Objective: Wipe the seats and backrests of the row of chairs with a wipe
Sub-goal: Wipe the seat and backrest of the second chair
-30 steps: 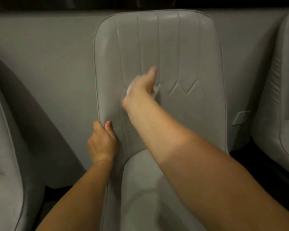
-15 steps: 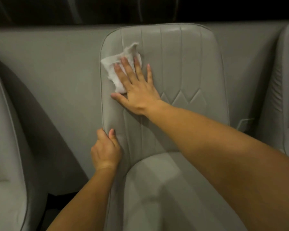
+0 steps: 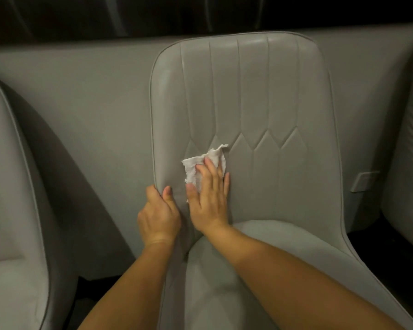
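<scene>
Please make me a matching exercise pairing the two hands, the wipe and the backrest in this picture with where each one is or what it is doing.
Column one:
1. left hand
2. right hand
3. wipe
4. backrest

Column two:
A. stitched with vertical seams
B. grips the backrest's left edge
C. white, flattened against the lower backrest
D. presses flat on the wipe

Pairs: 1-B, 2-D, 3-C, 4-A

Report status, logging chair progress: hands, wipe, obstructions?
Right hand flat, pressing wipe on lower backrest. Left hand grips backrest edge. Nothing obstructing.
</scene>
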